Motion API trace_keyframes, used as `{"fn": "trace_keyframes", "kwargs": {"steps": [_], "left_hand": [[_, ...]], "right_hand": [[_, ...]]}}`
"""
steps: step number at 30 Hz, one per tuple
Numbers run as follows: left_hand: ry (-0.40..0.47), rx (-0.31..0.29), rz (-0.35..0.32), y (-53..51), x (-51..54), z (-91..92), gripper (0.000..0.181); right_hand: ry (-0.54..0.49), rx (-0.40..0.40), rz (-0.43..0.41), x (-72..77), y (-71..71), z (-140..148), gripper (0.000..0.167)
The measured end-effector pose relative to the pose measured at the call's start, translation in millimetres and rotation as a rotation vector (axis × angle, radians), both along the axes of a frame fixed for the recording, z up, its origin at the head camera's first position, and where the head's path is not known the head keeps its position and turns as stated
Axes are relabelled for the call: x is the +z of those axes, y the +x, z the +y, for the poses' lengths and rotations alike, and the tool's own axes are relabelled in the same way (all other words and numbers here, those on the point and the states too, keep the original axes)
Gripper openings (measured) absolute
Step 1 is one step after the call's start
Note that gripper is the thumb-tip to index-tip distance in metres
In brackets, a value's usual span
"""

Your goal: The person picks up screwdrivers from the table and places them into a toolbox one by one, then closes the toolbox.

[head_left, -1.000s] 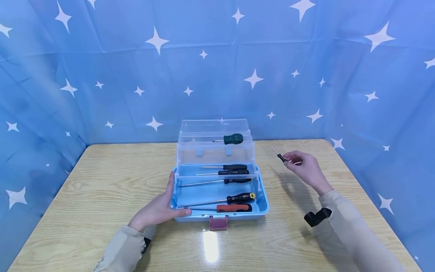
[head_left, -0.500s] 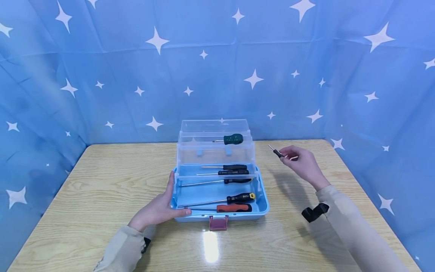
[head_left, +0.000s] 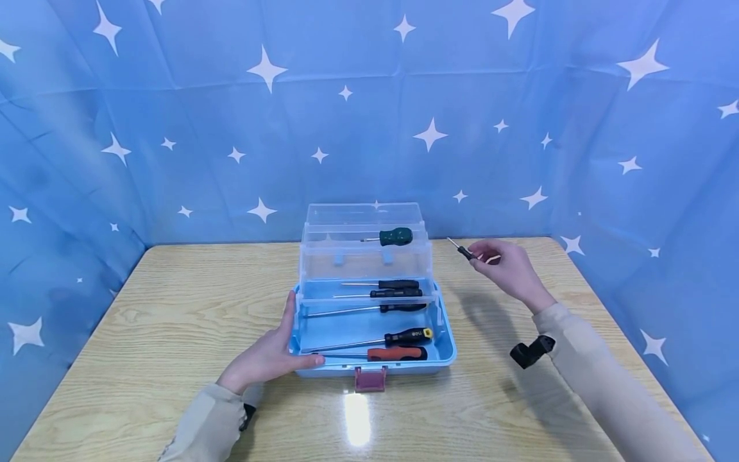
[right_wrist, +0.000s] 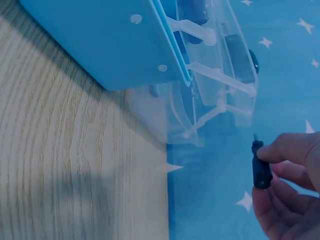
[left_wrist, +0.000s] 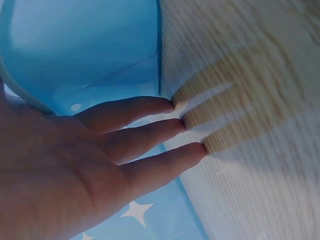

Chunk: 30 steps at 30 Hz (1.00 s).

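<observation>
My right hand (head_left: 508,268) pinches a small black-handled screwdriver (head_left: 465,253) above the table, right of the box; its thin shaft points up and left. In the right wrist view the thumb and fingers hold the screwdriver (right_wrist: 261,167) by its handle. The blue toolbox (head_left: 447,356) stands with its lid raised and its clear trays lifted out. Against the box's left front corner rests my left hand (head_left: 268,353), thumb over the front rim. The left wrist view shows its other fingers (left_wrist: 165,165) fairly straight, tips near the wooden surface.
A green-handled screwdriver (head_left: 396,237) lies in the upper clear tray (head_left: 323,240). Several black-handled screwdrivers and an orange-and-black one (head_left: 398,353) lie lower in the box. A purple latch (head_left: 370,379) hangs at the front. Behind the wooden table (head_left: 190,321) is a starry blue curtain (head_left: 346,128).
My right hand has moved left and away from me, bringing the small screwdriver nearer to the clear trays. The left hand and the box have stayed put.
</observation>
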<state>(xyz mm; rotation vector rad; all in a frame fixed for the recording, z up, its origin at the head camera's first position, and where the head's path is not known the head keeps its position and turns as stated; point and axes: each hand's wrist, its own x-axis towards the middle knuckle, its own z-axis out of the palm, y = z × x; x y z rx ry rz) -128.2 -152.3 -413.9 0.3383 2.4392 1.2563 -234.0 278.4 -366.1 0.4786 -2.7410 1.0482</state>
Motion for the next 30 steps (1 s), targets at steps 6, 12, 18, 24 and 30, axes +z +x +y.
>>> {"fn": "trace_keyframes", "kwargs": {"steps": [6, 12, 18, 24, 30], "left_hand": [[-0.028, 0.005, -0.001, 1.7, 1.6, -1.6, 0.127], [-0.022, -0.001, 0.003, 1.6, 1.4, -1.8, 0.127], [-0.022, 0.0, 0.001, -0.3, 0.5, -0.9, 0.126], [-0.023, -0.005, 0.009, 0.5, 4.1, -1.2, 0.127], [-0.029, -0.004, 0.006, 0.8, 4.6, -0.8, 0.127]], "right_hand": [[0.021, 0.035, 0.02, 4.7, -3.3, -2.0, 0.019], [0.045, 0.056, 0.047, 12.4, -3.1, -2.2, 0.018], [0.073, 0.082, 0.069, 21.4, -2.7, -4.0, 0.015], [0.11, 0.109, 0.098, 28.1, -5.8, -6.6, 0.015], [0.15, 0.149, 0.107, 34.2, -12.4, -12.0, 0.016]]}}
